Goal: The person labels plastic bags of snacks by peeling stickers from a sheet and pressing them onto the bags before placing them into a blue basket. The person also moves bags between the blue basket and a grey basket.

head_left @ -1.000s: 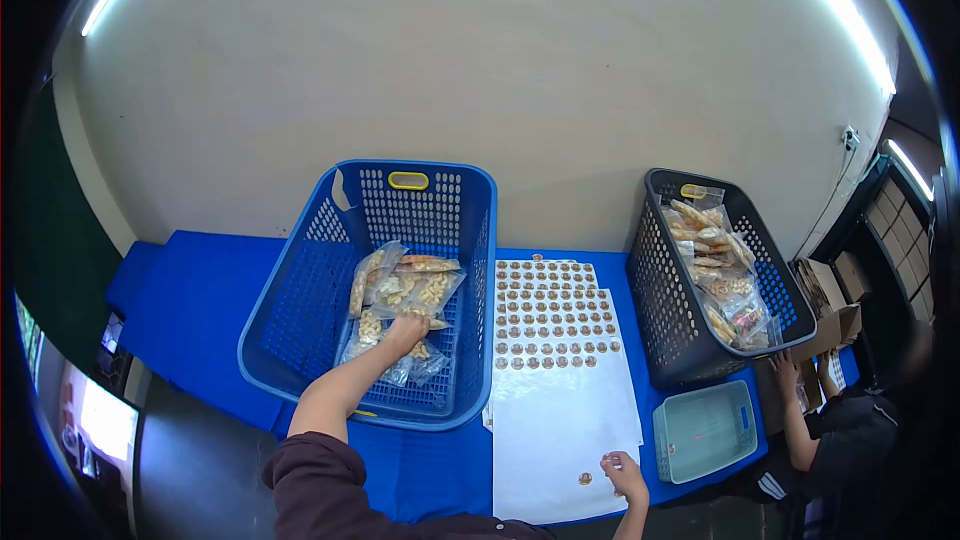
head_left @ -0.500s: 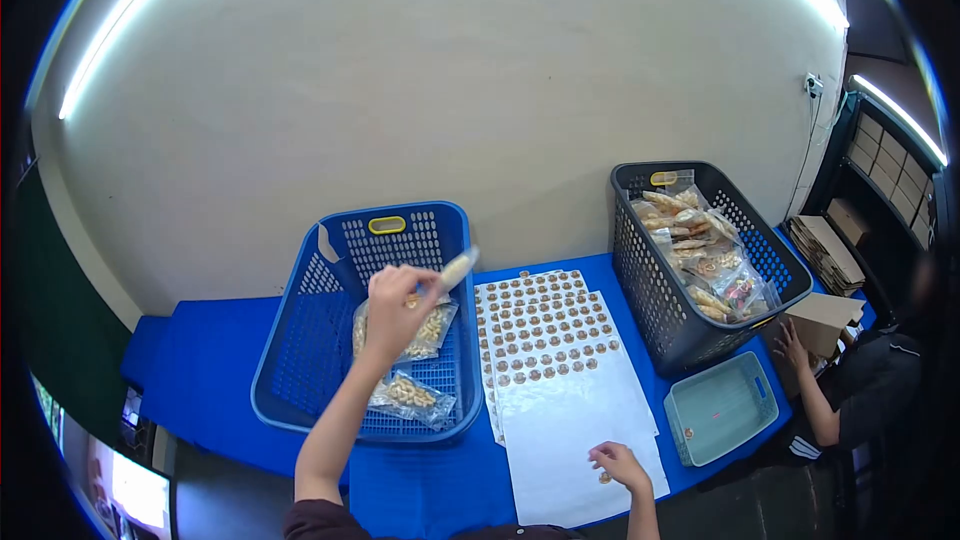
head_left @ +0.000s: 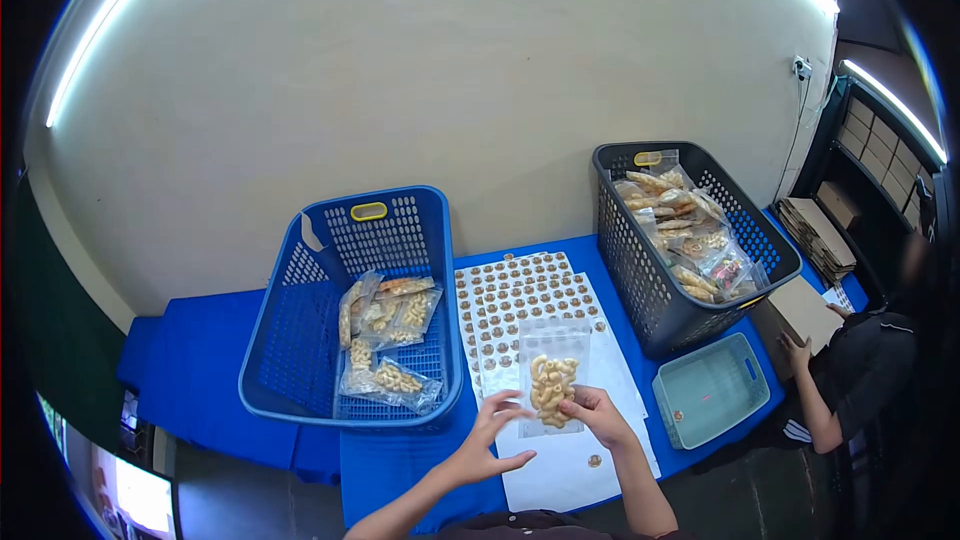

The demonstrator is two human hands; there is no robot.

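Note:
A clear packet of macaroni-shaped snacks (head_left: 553, 390) is held up over the sticker sheets, pinched at its lower right side by my right hand (head_left: 600, 418). At the packet's left edge, my left hand (head_left: 485, 445) is open, thumb and fingers spread apart. Below them lie white sheets with rows of small round brown stickers (head_left: 500, 305); the near part of the top sheet (head_left: 545, 480) is bare white. A single round sticker (head_left: 595, 461) shows on that bare part, just below my right hand.
On the left, a blue basket (head_left: 250, 380) holds several snack packets (head_left: 395, 310). A dark grey basket (head_left: 625, 270) at the right is heaped with packets (head_left: 690, 230). A pale green tray (head_left: 720, 350) stands before it. At far right, a person (head_left: 870, 370) handles cardboard (head_left: 800, 310).
My left hand has come from above the blue basket to the sheets and let go of the packet. My right hand has risen from the sheet and taken hold of it.

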